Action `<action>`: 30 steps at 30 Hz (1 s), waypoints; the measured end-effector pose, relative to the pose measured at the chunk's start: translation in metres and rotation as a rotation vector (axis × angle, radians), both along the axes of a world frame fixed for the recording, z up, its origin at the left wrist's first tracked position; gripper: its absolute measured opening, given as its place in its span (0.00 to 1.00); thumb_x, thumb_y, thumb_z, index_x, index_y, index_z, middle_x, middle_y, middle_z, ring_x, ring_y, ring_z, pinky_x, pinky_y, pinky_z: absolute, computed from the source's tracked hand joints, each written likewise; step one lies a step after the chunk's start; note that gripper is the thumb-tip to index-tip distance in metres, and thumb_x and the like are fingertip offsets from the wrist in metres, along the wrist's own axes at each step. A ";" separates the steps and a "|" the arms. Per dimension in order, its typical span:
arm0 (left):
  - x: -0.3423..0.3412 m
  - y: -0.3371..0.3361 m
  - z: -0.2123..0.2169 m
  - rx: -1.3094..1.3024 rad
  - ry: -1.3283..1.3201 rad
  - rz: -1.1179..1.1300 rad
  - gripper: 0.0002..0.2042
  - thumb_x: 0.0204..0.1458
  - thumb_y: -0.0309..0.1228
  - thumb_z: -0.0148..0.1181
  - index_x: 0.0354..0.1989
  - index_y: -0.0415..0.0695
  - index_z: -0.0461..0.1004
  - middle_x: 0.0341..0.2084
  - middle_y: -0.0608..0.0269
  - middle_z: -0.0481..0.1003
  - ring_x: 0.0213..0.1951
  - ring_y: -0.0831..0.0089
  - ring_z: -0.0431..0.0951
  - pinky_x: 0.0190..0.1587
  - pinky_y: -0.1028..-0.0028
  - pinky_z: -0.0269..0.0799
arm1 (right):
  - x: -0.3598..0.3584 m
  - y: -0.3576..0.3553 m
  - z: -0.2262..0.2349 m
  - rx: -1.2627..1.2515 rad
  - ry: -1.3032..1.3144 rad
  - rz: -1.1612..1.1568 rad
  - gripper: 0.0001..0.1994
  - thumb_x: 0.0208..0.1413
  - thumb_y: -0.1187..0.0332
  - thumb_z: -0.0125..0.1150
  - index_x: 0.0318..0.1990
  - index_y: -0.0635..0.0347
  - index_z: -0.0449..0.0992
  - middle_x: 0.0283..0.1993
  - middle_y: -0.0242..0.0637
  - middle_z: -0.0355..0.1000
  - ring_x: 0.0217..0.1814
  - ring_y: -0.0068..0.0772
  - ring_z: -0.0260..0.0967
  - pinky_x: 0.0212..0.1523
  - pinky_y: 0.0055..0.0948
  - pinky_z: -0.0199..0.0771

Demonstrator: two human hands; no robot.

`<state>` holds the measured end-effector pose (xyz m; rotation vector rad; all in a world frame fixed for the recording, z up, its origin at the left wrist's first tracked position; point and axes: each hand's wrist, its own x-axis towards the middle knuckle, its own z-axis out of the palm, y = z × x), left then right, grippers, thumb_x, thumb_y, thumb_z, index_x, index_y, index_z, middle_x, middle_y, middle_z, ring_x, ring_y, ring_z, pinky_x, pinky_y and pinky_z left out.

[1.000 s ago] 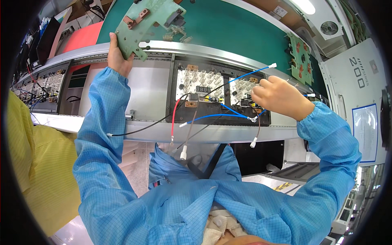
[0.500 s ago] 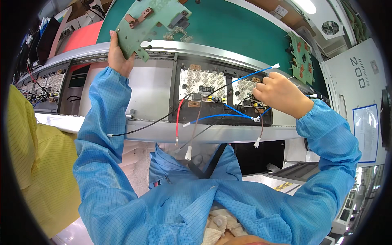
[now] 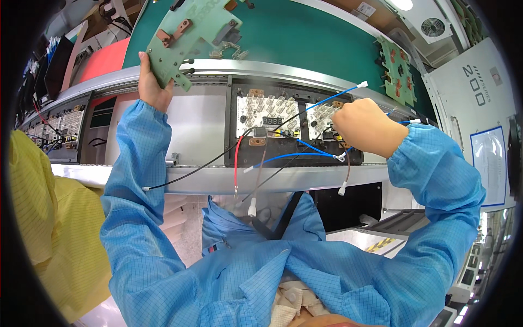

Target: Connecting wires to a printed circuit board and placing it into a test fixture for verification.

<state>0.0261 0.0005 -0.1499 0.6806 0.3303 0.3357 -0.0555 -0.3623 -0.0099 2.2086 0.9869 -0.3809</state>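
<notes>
Pale-green flat plate with notched edges [image 3: 188, 49]: in your left hand [image 3: 155, 90], tilted, over the near edge of the dark-green mat [image 3: 294, 43]; marks near its top too faint to read.
Plate fittings: brown block clamp [image 3: 174, 32]; dark-grey block [image 3: 226, 32]; black pegs at the right edge.
Left-hand state: your fingers grasp the plate's lower left corner.
White circuit boards with clear cylindrical parts [image 3: 267, 114]: two, side by side in a black rectangular tray [image 3: 234, 155]; the left one bears a black digit display [image 3: 273, 121].
Right hand [image 3: 368, 128]: yours, curled over the right board; fingertips hidden, so whether it grasps anything you cannot tell.
Loose wires: red [image 3: 236, 163], blue, black and brown, some white-tipped, several hanging across the silver metal rail [image 3: 305, 178] toward you.
Second green plate with reddish-brown clamps [image 3: 399, 73]: at the mat's right end.
White metal cabinet [image 3: 463, 103]: at your right; large dark printed characters; its blue-bordered sheet [image 3: 488, 163] has print too small to read.
Brown carton [image 3: 340, 16]: beyond the mat, white printed label, illegible.
</notes>
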 end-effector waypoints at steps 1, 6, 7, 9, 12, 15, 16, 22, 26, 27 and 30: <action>0.001 0.000 0.000 0.001 -0.003 -0.008 0.23 0.57 0.53 0.47 0.52 0.50 0.67 0.50 0.68 0.69 0.52 0.70 0.66 0.58 0.65 0.52 | 0.000 -0.004 0.003 -0.006 0.055 -0.066 0.08 0.46 0.64 0.58 0.28 0.58 0.74 0.21 0.39 0.72 0.27 0.41 0.73 0.28 0.37 0.71; 0.003 0.010 -0.009 -0.020 -0.030 -0.023 0.23 0.57 0.52 0.46 0.52 0.50 0.67 0.49 0.69 0.70 0.52 0.70 0.66 0.58 0.64 0.52 | -0.011 0.006 0.065 0.076 0.287 -0.145 0.18 0.53 0.57 0.54 0.46 0.60 0.72 0.28 0.39 0.75 0.30 0.44 0.73 0.33 0.36 0.72; 0.002 0.013 -0.010 -0.018 -0.027 -0.023 0.23 0.57 0.52 0.46 0.52 0.50 0.67 0.49 0.69 0.70 0.52 0.70 0.66 0.58 0.64 0.52 | -0.010 0.005 0.076 0.197 0.432 -0.217 0.20 0.53 0.57 0.55 0.49 0.59 0.70 0.31 0.39 0.75 0.31 0.43 0.72 0.35 0.35 0.72; 0.006 0.010 -0.008 -0.020 -0.038 -0.038 0.22 0.57 0.52 0.46 0.52 0.50 0.67 0.50 0.69 0.70 0.52 0.70 0.66 0.58 0.65 0.53 | -0.009 -0.004 0.084 0.323 0.561 -0.308 0.22 0.53 0.57 0.55 0.53 0.59 0.68 0.34 0.38 0.75 0.32 0.41 0.72 0.36 0.35 0.72; 0.006 0.012 -0.008 -0.005 -0.035 -0.036 0.23 0.57 0.52 0.46 0.52 0.49 0.67 0.50 0.68 0.70 0.52 0.70 0.66 0.58 0.65 0.54 | -0.005 -0.014 0.075 0.580 0.739 -0.430 0.20 0.52 0.62 0.57 0.52 0.60 0.68 0.36 0.39 0.73 0.35 0.38 0.71 0.37 0.34 0.71; 0.005 0.016 -0.011 -0.007 -0.056 -0.034 0.23 0.57 0.52 0.45 0.53 0.48 0.66 0.51 0.68 0.70 0.53 0.69 0.67 0.58 0.66 0.55 | -0.005 -0.025 0.050 0.692 0.239 -0.266 0.18 0.50 0.74 0.57 0.51 0.60 0.70 0.33 0.41 0.72 0.38 0.40 0.70 0.39 0.34 0.69; 0.006 0.018 -0.013 0.000 -0.062 -0.036 0.23 0.57 0.52 0.45 0.53 0.48 0.66 0.51 0.68 0.70 0.53 0.69 0.67 0.58 0.66 0.55 | -0.005 -0.028 0.044 0.700 0.233 -0.264 0.18 0.50 0.74 0.57 0.51 0.60 0.70 0.33 0.41 0.72 0.38 0.40 0.70 0.39 0.34 0.69; 0.004 0.016 -0.009 0.012 -0.118 -0.064 0.25 0.58 0.51 0.43 0.55 0.45 0.65 0.53 0.64 0.68 0.54 0.66 0.66 0.59 0.65 0.56 | -0.004 -0.044 0.014 0.843 0.096 -0.120 0.14 0.52 0.74 0.55 0.47 0.61 0.74 0.37 0.44 0.73 0.40 0.44 0.70 0.42 0.35 0.69; 0.001 0.024 -0.012 0.017 -0.152 -0.108 0.25 0.59 0.51 0.43 0.55 0.45 0.64 0.53 0.64 0.68 0.54 0.66 0.66 0.59 0.65 0.56 | -0.022 -0.054 0.038 1.181 -0.138 -0.084 0.11 0.55 0.74 0.51 0.45 0.61 0.74 0.37 0.40 0.72 0.39 0.33 0.69 0.40 0.28 0.67; -0.004 0.024 -0.008 0.039 -0.135 -0.112 0.25 0.59 0.51 0.43 0.55 0.46 0.65 0.52 0.64 0.69 0.52 0.66 0.68 0.57 0.66 0.60 | -0.030 -0.064 0.045 1.273 -0.233 -0.065 0.11 0.57 0.74 0.48 0.46 0.62 0.74 0.37 0.39 0.72 0.39 0.28 0.68 0.40 0.25 0.66; -0.005 0.026 -0.006 0.030 -0.146 -0.195 0.24 0.59 0.51 0.42 0.55 0.46 0.65 0.52 0.63 0.69 0.50 0.66 0.70 0.53 0.68 0.64 | -0.042 -0.131 0.045 1.707 -0.600 0.026 0.13 0.59 0.73 0.43 0.45 0.69 0.71 0.38 0.37 0.68 0.35 0.23 0.59 0.37 0.21 0.59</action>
